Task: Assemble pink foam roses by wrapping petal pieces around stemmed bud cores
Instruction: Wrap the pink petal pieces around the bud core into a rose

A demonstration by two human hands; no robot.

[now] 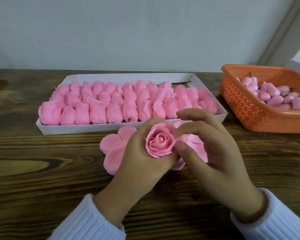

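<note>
- Your left hand (142,161) cups the rose (160,144), fingers (151,123) curled round its base. The bloom faces up, so its hidden stem probably runs down into your palm.
- Your right hand (215,153) is just right of the rose, thumb and forefinger pinching the outer petal and the rest loose.
- Flat petal pieces (113,146) lie on the bench (42,170) beneath both hands.
- The basket (241,104) of bud cores (275,99) stands well right.

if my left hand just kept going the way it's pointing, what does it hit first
Probably the near wall of the white tray, just beyond the left hand holding the rose. Height is unclear, so it might pass over it.
</note>
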